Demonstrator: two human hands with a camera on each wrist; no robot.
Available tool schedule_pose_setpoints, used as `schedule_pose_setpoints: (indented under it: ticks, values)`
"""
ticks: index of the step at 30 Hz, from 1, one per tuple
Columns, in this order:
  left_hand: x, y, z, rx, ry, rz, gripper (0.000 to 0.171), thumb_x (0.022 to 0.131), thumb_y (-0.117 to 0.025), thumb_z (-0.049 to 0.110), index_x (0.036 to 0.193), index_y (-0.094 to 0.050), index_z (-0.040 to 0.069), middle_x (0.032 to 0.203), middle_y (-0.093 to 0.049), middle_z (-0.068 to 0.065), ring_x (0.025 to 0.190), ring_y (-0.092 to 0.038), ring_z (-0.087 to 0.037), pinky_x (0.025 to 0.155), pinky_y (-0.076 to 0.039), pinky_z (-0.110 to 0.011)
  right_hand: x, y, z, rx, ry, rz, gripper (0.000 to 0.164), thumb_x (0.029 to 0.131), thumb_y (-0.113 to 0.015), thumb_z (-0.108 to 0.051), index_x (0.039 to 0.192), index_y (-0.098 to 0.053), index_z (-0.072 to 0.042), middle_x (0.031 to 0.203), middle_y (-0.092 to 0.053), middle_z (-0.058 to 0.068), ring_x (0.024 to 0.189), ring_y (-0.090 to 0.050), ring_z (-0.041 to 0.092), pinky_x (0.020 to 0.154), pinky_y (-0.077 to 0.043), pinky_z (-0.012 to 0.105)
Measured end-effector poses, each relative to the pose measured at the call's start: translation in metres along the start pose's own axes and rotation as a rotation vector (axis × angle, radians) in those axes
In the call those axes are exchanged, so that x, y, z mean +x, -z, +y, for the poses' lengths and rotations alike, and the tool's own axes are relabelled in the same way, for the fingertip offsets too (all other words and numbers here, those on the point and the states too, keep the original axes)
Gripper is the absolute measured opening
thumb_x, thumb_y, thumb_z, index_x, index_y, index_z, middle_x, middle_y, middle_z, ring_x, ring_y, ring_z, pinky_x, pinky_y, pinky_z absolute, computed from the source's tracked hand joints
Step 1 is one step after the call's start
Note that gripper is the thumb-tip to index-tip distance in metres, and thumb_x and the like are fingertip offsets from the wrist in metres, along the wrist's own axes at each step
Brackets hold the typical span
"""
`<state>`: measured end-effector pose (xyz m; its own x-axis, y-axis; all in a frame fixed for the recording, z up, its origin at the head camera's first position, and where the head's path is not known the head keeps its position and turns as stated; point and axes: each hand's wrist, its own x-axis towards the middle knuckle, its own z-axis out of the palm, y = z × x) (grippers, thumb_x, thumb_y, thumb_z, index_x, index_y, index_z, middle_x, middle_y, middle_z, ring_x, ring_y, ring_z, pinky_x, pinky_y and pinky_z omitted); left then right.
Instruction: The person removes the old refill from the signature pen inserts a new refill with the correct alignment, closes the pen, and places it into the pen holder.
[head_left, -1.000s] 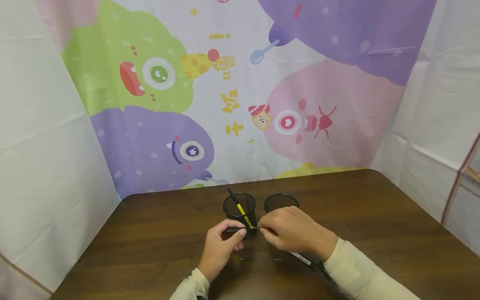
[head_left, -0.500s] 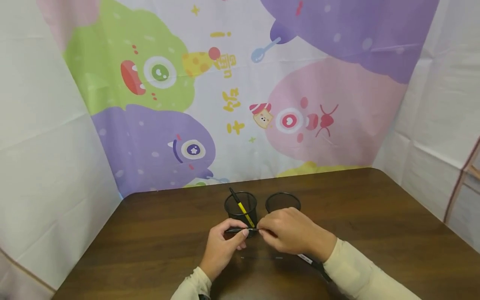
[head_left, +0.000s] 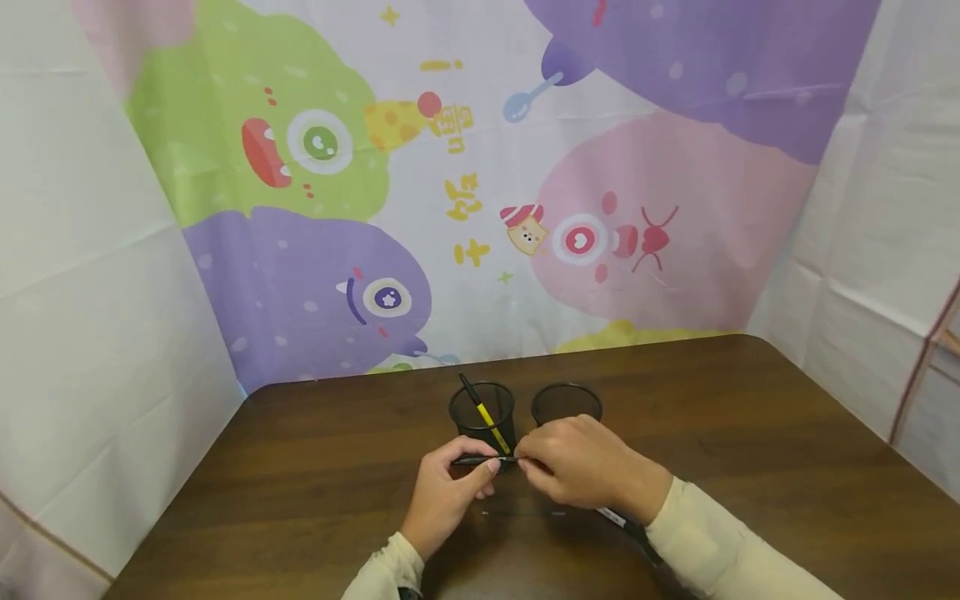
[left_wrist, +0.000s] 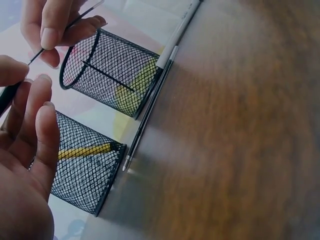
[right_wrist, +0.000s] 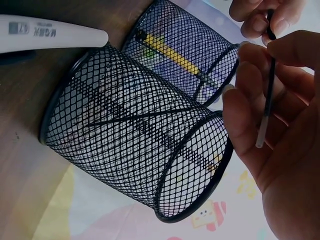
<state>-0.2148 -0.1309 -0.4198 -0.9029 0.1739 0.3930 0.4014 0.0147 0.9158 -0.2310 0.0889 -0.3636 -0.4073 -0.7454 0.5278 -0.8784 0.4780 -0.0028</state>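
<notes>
My left hand (head_left: 450,492) grips a slim black pen barrel (head_left: 471,460) held level above the table. Facing it, my right hand (head_left: 592,467) pinches a thin dark ink refill (right_wrist: 268,95) between thumb and fingers. One end of the refill meets the barrel's end; its pale tail sticks out past the right fingers. Below the hands, a second refill (left_wrist: 150,110) with a clear end lies on the table. Near it, partly under the right wrist, lies a white-and-black pen (head_left: 611,517), printed "0.7" in the right wrist view.
Two black mesh cups stand just beyond the hands. The left mesh cup (head_left: 459,423) holds a yellow pen (head_left: 491,427) with black ends, leaning. A dark line shows through the right mesh cup (right_wrist: 165,205); I cannot tell what it is. A patterned cloth (head_left: 480,317) hangs behind the table.
My hands have come slightly closer together, and a little less of the refill shows between them. The cups and the things lying on the table have stayed in place.
</notes>
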Motion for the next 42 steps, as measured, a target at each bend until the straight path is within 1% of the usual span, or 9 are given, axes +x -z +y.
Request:
schedule_pose_setpoints:
  ticks: [5,9,17,22,25,37,42]
  values:
    - [-0.0038,0.0022,-0.0012,0.021,-0.011,-0.006,0.014,0.09,-0.076,0.009,0.097,-0.07,-0.002,0.08,-0.065,-0.012,0.063,-0.065,-0.02,0.06,-0.057,-0.031,0.0004,-0.0035,-0.0031,0.02,-0.003,-0.021,0.011,0.093,-0.065,-0.016,0.086,-0.074,-0.017,0.075,-0.064,-0.013,0.059,-0.047,-0.004,0.054,-0.045,0.02]
    - [-0.0042,0.0016,-0.0023,0.018,-0.023,-0.027,0.015,0.09,-0.075,0.009,0.098,-0.07,-0.003,0.083,-0.064,-0.014,0.064,-0.066,-0.019,0.06,-0.057,-0.031,-0.0007,-0.0051,-0.003,0.029,-0.012,-0.029,0.011,0.092,-0.065,-0.015,0.085,-0.074,-0.017,0.074,-0.063,-0.013,0.058,-0.046,-0.004,0.053,-0.044,0.02]
    - [-0.0037,0.0002,-0.0013,0.017,-0.043,-0.048,0.014,0.091,-0.074,0.007,0.098,-0.07,-0.004,0.084,-0.063,-0.013,0.063,-0.065,-0.018,0.06,-0.057,-0.03,-0.0011,-0.0052,-0.0026,0.033,0.009,-0.03,0.011,0.094,-0.065,-0.016,0.088,-0.075,-0.018,0.075,-0.064,-0.013,0.059,-0.046,-0.005,0.055,-0.045,0.019]
    - [-0.003,0.0003,-0.0017,0.034,-0.034,-0.049,0.011,0.091,-0.074,0.009,0.097,-0.072,0.0,0.085,-0.064,-0.013,0.064,-0.066,-0.019,0.06,-0.057,-0.031,-0.0006,-0.0047,-0.0033,0.047,0.024,-0.032,0.011,0.094,-0.066,-0.016,0.088,-0.074,-0.018,0.074,-0.063,-0.013,0.059,-0.045,-0.005,0.054,-0.044,0.017]
    - [-0.0021,-0.0003,-0.0015,0.036,-0.03,-0.048,0.01,0.091,-0.074,0.01,0.097,-0.072,0.002,0.085,-0.064,-0.013,0.064,-0.066,-0.019,0.06,-0.057,-0.031,-0.0003,-0.0045,-0.0034,0.034,0.026,-0.025,0.011,0.095,-0.065,-0.018,0.088,-0.074,-0.019,0.074,-0.062,-0.014,0.059,-0.045,-0.005,0.055,-0.044,0.018]
    - [-0.0009,-0.001,-0.0008,0.034,-0.014,-0.056,0.009,0.091,-0.075,0.011,0.096,-0.072,0.003,0.084,-0.066,-0.012,0.064,-0.066,-0.02,0.061,-0.057,-0.031,-0.0006,-0.0092,-0.0042,0.014,0.057,0.001,0.009,0.096,-0.067,-0.02,0.092,-0.074,-0.017,0.081,-0.066,-0.01,0.069,-0.057,-0.001,0.06,-0.051,0.021]
    - [-0.0002,-0.0021,-0.0011,0.024,0.002,-0.067,0.011,0.092,-0.074,0.012,0.097,-0.072,0.003,0.084,-0.067,-0.014,0.065,-0.066,-0.021,0.061,-0.057,-0.03,-0.0011,-0.0094,-0.0041,0.01,0.067,0.017,0.007,0.096,-0.069,-0.02,0.092,-0.074,-0.016,0.081,-0.064,-0.009,0.069,-0.054,0.0,0.061,-0.049,0.018]
